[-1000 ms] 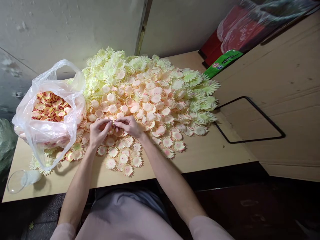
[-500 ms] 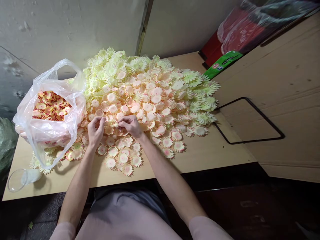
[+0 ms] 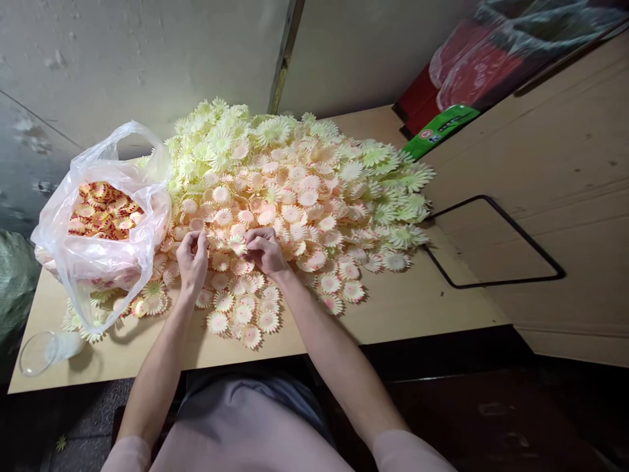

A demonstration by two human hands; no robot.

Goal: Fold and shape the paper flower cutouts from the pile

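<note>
A big heap of pale yellow and pink paper flowers (image 3: 295, 190) covers the wooden table (image 3: 422, 295). My left hand (image 3: 191, 259) hovers over the heap's near left side, fingers pinched together on a small piece I cannot make out. My right hand (image 3: 265, 249) rests on the heap a little to the right, fingers curled onto a flower (image 3: 237, 244) lying between the two hands. The hands are a short way apart.
A clear plastic bag (image 3: 105, 223) full of red-and-yellow flowers stands at the table's left. A clear cup (image 3: 42, 351) lies at the front left corner. A black wire frame (image 3: 491, 242) lies on the right, a green box (image 3: 439, 128) behind it.
My hands, pinched together at first, have drawn apart. The left moved a little left, and the right now curls on a flower on the heap.
</note>
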